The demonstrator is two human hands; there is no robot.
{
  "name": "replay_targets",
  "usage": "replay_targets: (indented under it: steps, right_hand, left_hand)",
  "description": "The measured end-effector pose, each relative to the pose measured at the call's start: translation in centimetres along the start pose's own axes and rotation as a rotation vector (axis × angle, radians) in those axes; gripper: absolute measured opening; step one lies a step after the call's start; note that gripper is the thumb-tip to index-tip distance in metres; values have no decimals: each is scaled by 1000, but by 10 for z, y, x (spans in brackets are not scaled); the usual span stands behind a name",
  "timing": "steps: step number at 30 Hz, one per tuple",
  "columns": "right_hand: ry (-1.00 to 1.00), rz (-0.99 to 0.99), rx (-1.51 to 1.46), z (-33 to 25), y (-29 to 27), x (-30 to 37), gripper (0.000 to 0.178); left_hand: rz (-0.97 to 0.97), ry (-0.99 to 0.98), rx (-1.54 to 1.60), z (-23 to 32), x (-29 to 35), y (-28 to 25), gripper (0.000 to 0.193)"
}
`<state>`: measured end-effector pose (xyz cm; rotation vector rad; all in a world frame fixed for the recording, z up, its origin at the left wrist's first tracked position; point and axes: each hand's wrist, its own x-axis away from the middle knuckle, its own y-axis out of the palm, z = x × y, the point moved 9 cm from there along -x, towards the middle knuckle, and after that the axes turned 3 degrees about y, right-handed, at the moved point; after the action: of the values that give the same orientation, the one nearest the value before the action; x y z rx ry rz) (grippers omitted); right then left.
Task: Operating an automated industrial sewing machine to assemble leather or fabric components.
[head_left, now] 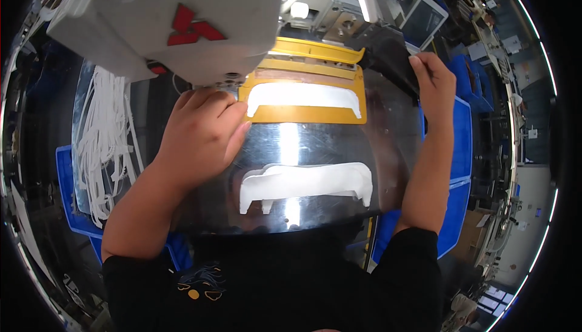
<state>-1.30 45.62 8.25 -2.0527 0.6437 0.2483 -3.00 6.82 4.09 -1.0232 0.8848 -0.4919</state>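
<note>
My left hand [203, 127] is closed at the left edge of a yellow template plate [303, 115], its thumb and bent forefinger at the plate's front left corner. Across the plate lies a white, flat, bracket-shaped piece [303, 95] with two short legs pointing toward me. My right hand [435, 83] is at the right end of a black machine part [391, 53]; its fingers are bent, and what they hold is hidden. Nearer to me, several white pieces [306, 183] of the same shape lie overlapped on the shiny metal table [327, 144].
A large pale sewing-machine head [236, 50] overhangs my left hand. White strips [106, 144] hang in a heap at the left, by a blue bin [65, 177]. More blue bins [462, 141] stand beyond my right forearm. A screen [425, 22] stands at the back right.
</note>
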Motion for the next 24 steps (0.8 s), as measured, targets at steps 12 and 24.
replay_targets:
  steps: [12, 24]
  right_hand:
    - [-109, -778, -167, -125, 159, 45, 24]
    - [-175, -744, -107, -126, 166, 44, 24]
  left_hand:
    - [29, -88, 38, -8, 5, 7, 23]
    - [-53, -29, 48, 4, 4, 16, 37]
